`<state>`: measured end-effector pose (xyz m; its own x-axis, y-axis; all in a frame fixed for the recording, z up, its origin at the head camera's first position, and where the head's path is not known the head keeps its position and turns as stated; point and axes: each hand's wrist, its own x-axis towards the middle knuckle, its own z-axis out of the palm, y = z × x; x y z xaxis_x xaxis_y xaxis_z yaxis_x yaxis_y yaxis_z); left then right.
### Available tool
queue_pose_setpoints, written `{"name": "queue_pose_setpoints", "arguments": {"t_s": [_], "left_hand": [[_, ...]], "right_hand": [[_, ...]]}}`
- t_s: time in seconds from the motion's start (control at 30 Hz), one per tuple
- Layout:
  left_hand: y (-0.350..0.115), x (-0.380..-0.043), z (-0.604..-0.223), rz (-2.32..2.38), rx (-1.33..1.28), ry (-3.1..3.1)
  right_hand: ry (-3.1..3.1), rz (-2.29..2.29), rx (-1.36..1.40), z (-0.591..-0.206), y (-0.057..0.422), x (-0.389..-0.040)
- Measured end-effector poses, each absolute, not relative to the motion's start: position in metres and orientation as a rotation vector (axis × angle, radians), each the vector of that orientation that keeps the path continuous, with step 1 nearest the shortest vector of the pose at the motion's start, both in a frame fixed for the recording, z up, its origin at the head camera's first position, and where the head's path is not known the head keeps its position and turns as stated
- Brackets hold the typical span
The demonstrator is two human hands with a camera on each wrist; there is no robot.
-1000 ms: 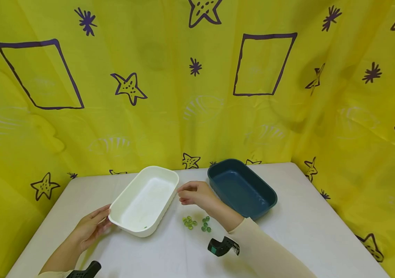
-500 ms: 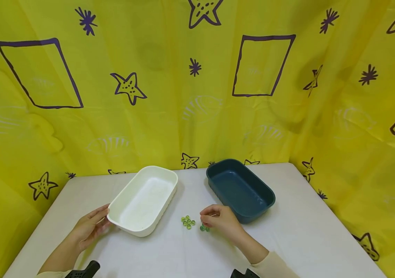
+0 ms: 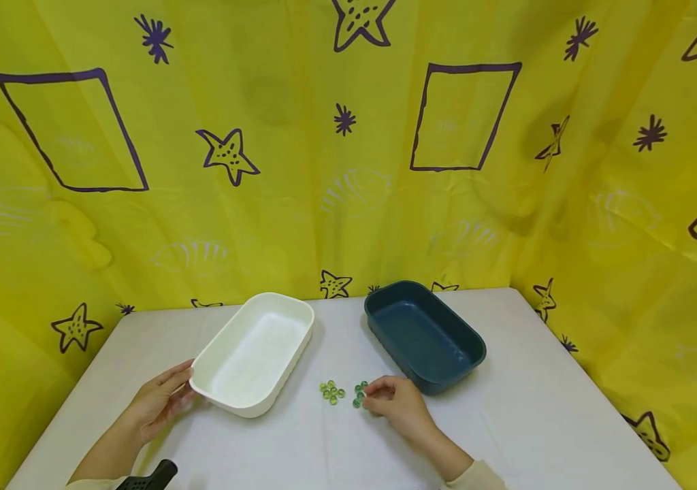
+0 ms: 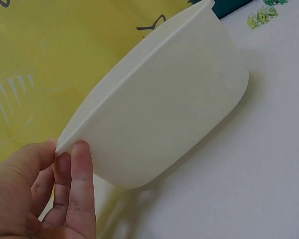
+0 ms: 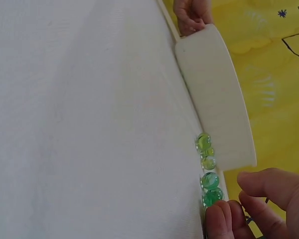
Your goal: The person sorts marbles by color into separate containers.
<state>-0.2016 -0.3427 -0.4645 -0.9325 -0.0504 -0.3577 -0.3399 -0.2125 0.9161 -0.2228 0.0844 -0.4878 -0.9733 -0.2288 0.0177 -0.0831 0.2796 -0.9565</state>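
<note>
While the left hand (image 3: 160,403) pinches the white tray (image 3: 256,354) by its rim, I've the right hand (image 3: 403,410) at green marbles (image 3: 357,402) beside yellow-green marbles (image 3: 333,392) on the table (image 3: 287,452); can't tell if it's gripping any.

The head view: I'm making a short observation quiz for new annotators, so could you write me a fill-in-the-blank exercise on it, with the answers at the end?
1. The left hand holds the rim of a tub coloured ____.
2. The marbles on the table lie in ____ separate groups.
3. Of the two hands, the one nearer the marbles is the ____ one.
4. The curtain behind the table has a background coloured ____.

Missing words: white; two; right; yellow.
</note>
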Motion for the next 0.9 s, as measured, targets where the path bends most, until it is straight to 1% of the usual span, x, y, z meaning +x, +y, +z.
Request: {"name": "queue_pose_setpoints", "arguments": {"t_s": [0.47, 0.9], "left_hand": [[-0.343, -0.201, -0.463, 2.251, -0.465, 1.856], [-0.343, -0.202, -0.463, 2.242, -0.479, 1.858]], "right_hand": [[2.585, -1.670, -0.305, -0.495, 0.082, -0.223], [2.644, -1.656, -0.275, -0.499, 0.078, -0.222]]}}
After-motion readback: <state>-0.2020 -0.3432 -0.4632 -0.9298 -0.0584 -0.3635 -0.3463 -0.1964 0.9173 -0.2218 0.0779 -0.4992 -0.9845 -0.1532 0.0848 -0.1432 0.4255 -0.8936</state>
